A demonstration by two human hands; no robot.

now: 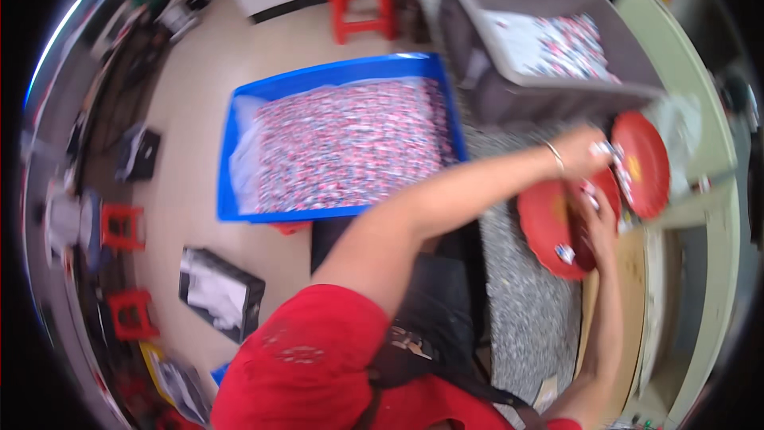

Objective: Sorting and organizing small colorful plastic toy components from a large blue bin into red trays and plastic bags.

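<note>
At three o'clock, a person's hands hang over a red dish on a speckled counter, whose bare strip leaves room down toward five o'clock, while a grey bin hems the hands in toward one. Motion blurs the curled fingers, so I cannot tell whether the left hand or the right hand, which partly hides that dish and obscures its long axis, pinches anything. Just beside, a second red dish points lengthwise roughly from twelve to six.
</note>
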